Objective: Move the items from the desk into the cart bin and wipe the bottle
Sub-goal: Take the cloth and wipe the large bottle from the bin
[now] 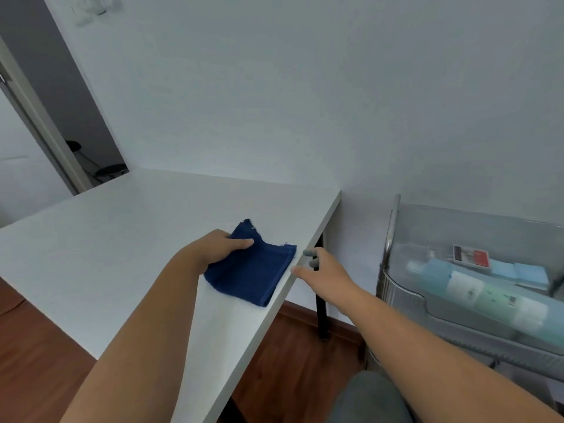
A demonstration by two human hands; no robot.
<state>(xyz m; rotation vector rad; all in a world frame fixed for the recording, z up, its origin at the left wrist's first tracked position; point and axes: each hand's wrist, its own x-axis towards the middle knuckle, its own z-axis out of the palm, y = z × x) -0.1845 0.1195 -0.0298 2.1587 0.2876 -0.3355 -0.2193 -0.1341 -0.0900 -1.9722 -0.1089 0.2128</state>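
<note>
A folded dark blue cloth lies on the white desk close to its right edge. My left hand grips the cloth's left side, thumb on top. My right hand hovers just past the desk's right edge beside the cloth, fingers loosely spread, holding nothing. In the clear cart bin at the right lies a pale green bottle on its side, with a red and black box and light blue packets behind it.
The desk meets a white wall at the back. A black desk leg stands between the desk and the cart. Wooden floor shows below. A doorway opens at the far left. My knee shows at the bottom.
</note>
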